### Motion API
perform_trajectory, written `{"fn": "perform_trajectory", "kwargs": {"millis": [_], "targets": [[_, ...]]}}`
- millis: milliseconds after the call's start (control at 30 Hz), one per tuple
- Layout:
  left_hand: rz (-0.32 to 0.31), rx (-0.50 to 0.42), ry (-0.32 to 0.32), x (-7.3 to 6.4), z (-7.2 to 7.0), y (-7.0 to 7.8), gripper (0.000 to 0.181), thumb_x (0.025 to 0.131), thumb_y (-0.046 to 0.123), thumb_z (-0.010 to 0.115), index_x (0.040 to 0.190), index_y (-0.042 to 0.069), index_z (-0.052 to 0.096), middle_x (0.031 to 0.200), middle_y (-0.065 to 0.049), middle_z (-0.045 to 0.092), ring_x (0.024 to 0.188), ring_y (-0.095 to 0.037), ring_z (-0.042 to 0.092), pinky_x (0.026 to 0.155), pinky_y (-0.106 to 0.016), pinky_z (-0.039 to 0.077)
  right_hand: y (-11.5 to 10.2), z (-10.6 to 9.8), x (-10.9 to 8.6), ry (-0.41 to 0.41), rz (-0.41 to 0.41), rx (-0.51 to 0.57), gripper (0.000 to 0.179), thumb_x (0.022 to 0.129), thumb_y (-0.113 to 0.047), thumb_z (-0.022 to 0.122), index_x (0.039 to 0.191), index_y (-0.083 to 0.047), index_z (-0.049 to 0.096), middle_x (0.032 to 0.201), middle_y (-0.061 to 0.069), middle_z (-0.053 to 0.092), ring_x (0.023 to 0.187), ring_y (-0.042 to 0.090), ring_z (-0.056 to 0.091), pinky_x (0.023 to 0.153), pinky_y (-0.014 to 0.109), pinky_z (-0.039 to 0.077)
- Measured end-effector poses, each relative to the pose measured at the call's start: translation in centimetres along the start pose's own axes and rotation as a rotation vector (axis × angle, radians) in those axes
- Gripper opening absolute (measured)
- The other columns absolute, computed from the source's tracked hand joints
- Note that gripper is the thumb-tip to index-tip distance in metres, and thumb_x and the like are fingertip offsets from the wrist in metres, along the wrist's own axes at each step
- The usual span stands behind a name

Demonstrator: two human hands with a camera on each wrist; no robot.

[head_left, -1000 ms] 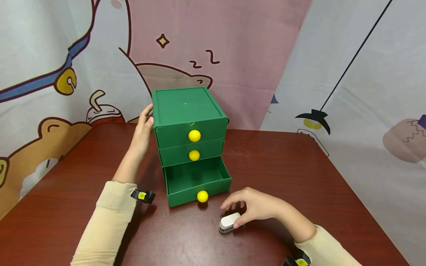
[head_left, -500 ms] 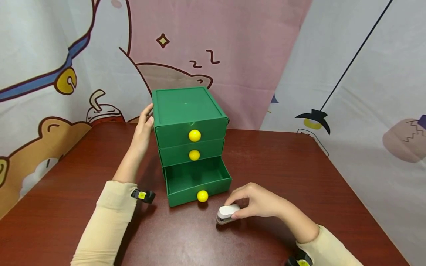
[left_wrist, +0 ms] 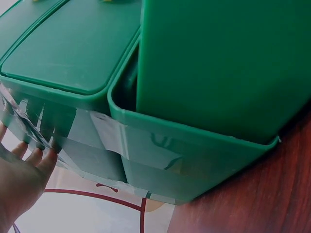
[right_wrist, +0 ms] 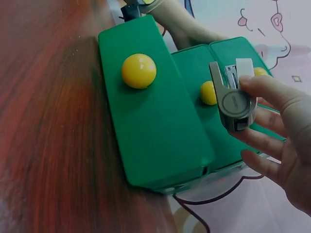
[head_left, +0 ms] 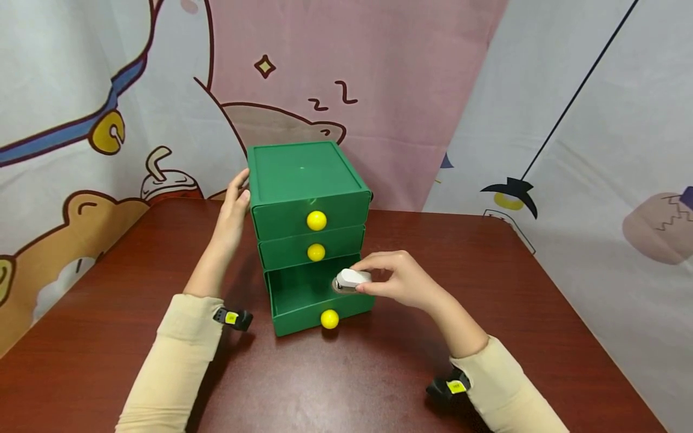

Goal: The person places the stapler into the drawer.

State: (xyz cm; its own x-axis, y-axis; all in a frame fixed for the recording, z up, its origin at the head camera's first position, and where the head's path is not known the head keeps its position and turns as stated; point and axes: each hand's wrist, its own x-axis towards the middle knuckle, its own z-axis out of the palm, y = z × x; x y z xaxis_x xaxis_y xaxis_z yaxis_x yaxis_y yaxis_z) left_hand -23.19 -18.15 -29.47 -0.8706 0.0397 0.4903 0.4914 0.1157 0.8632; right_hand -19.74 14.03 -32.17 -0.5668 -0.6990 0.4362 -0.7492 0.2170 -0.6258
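Observation:
In my right hand (head_left: 403, 279) I pinch a small white and grey stapler (head_left: 351, 280) between thumb and fingers. It hovers over the right side of the pulled-out bottom drawer (head_left: 319, 314) of a green drawer cabinet (head_left: 303, 174). The right wrist view shows the stapler (right_wrist: 235, 99) end-on, with its metal staple channel visible. My left hand (head_left: 234, 210) rests against the cabinet's left side, fingers straight. In the left wrist view its fingertips (left_wrist: 48, 162) touch the taped side wall. Both upper drawers are pushed in.
Each drawer front has a yellow ball knob (head_left: 329, 319). The cabinet stands on a dark reddish wooden table (head_left: 460, 264). Behind it hangs a curtain (head_left: 411, 108) with cartoon prints.
My right hand has picked the stapler up off the table and carried it up and leftward over the open bottom drawer. The left hand and cabinet have stayed put.

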Motion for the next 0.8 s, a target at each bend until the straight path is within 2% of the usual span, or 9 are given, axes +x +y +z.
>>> {"fn": "perform_trajectory", "kwargs": {"millis": [133, 267, 400, 500, 800], "targets": [[0.001, -0.007, -0.002, 0.0, 0.1, 0.0, 0.055, 0.094, 0.028, 0.032, 0.144, 0.008, 0.017, 0.143, -0.015, 0.017, 0.128, -0.029, 0.02, 0.101, -0.05, 0.014, 2.2, 0.8, 0.8, -0.004, 0.043, -0.027, 0.025, 0.077, -0.024, 0.071, 0.101, -0.019, 0.068, 0.094, -0.01, 0.064, 0.077, 0.01, 0.055, 0.059, 0.03, 0.044], [0.0, -0.008, -0.001, 0.0, 0.1, 0.1, 0.055, 0.094, 0.028, 0.032, 0.144, 0.009, 0.017, 0.143, -0.015, 0.017, 0.128, -0.028, 0.02, 0.101, -0.049, 0.014, 3.2, 1.4, 1.5, -0.031, 0.115, -0.078, 0.024, 0.077, -0.03, 0.07, 0.101, -0.025, 0.068, 0.093, -0.015, 0.063, 0.072, 0.009, 0.053, 0.057, 0.029, 0.043], [-0.002, -0.003, 0.0, 0.0, 0.1, 0.1, 0.055, 0.094, 0.028, 0.032, 0.144, 0.009, 0.017, 0.144, -0.014, 0.017, 0.128, -0.028, 0.02, 0.101, -0.05, 0.014, 3.7, 2.1, 2.1, -0.075, 0.184, -0.113, 0.022, 0.076, -0.029, 0.071, 0.098, -0.025, 0.069, 0.091, -0.017, 0.063, 0.075, 0.004, 0.055, 0.062, 0.028, 0.046], [-0.006, 0.001, 0.002, 0.0, 0.1, 0.1, 0.055, 0.094, 0.028, 0.032, 0.144, 0.009, 0.017, 0.144, -0.014, 0.017, 0.128, -0.028, 0.019, 0.101, -0.05, 0.014, 3.9, 2.6, 2.4, -0.1, 0.202, -0.129, 0.021, 0.076, -0.026, 0.072, 0.097, -0.024, 0.07, 0.091, -0.016, 0.064, 0.079, 0.002, 0.056, 0.066, 0.026, 0.047], [-0.001, -0.002, 0.003, 0.0, 0.0, -0.1, 0.055, 0.094, 0.028, 0.032, 0.144, 0.009, 0.017, 0.143, -0.014, 0.019, 0.127, -0.028, 0.021, 0.101, -0.05, 0.015, 4.1, 3.6, 3.1, -0.201, 0.222, -0.236, 0.023, 0.075, -0.026, 0.073, 0.097, -0.022, 0.071, 0.088, -0.016, 0.063, 0.077, 0.0, 0.055, 0.067, 0.021, 0.045]]}}
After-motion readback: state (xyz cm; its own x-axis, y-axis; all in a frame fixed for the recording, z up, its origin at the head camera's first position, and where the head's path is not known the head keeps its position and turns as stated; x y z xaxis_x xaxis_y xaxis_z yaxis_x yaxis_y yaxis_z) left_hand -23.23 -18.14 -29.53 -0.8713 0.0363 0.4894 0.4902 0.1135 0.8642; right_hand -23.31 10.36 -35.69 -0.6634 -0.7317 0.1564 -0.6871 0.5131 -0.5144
